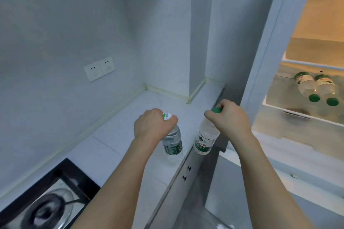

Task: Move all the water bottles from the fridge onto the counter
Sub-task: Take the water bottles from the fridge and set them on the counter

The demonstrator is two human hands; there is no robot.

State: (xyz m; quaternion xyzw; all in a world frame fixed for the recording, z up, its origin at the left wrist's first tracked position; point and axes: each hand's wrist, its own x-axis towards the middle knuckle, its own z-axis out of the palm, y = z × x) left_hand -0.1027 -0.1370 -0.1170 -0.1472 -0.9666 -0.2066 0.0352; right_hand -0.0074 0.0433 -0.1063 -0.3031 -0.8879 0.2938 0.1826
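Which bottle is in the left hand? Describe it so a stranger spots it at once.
Start at the white counter in the corner, beside the open fridge. The left hand grips the bottle standing near the counter's front edge. Its cap is white with a green patch; the right hand's bottle and the two in the fridge have all-green caps.

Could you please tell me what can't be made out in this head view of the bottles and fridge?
- Left bottle: its neck is hidden by the left hand, so the grip is unclear.
- Right bottle: whether its base rests on the counter is unclear.
- Fridge: cut off by the right edge; beyond two lying bottles, more may be hidden.
- Labels: too blurred to read.
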